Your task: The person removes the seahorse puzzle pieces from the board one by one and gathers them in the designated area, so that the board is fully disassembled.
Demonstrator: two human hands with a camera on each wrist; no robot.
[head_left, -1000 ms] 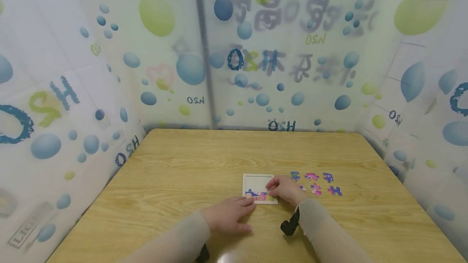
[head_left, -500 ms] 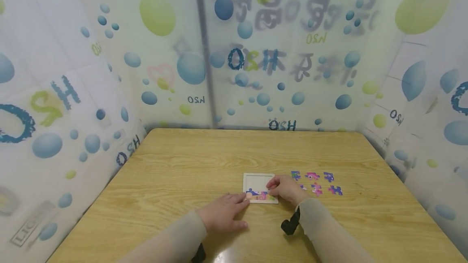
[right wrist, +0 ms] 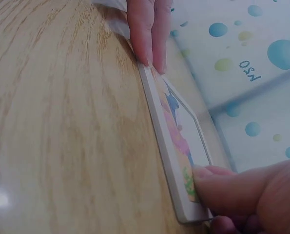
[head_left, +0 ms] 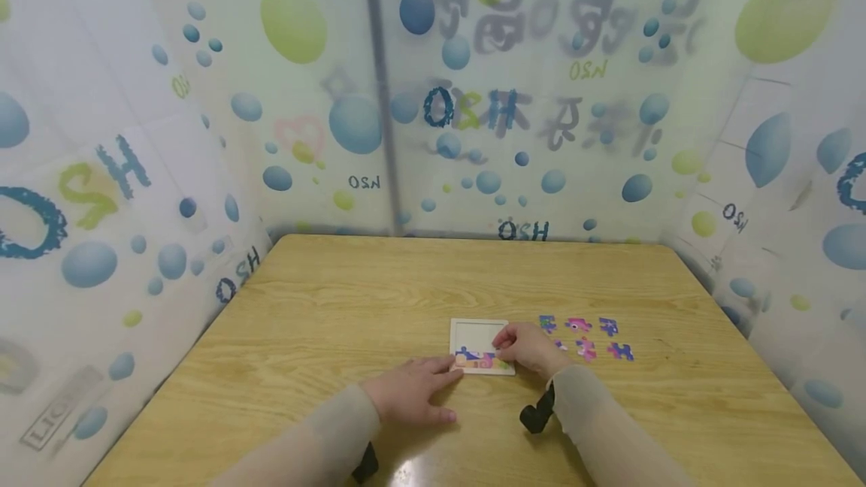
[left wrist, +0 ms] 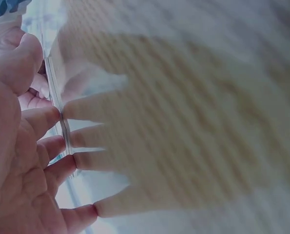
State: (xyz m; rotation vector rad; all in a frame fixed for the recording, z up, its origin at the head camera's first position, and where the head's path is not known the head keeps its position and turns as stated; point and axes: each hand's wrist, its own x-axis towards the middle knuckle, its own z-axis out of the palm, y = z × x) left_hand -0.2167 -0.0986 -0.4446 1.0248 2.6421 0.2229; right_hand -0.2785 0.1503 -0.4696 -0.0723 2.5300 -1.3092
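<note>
A white puzzle frame (head_left: 480,321) lies flat on the table, its bottom row filled with colourful jigsaw pieces (head_left: 468,358). Flat on the tabletop, my left hand (head_left: 409,394) has its fingers straight, and the fingertips touch the frame's lower left corner. My right hand (head_left: 531,350) is over the frame's right side. In the right wrist view its thumb and curled fingers pinch a puzzle piece (right wrist: 189,187) with green on it, at the row's right end; the hand partly hides this piece. The upper part of the frame shows bare white backing (head_left: 476,335).
Right of the frame lie several loose puzzle pieces (head_left: 585,349) in two rows, one partly hidden by the right hand. The wooden table (head_left: 338,299) is enclosed by a patterned curtain (head_left: 325,209) at the back and sides.
My left hand has drawn back slightly to the left, its fingertips shifting from the frame's lower edge to its lower left corner. The right hand stays in the same place at the frame.
</note>
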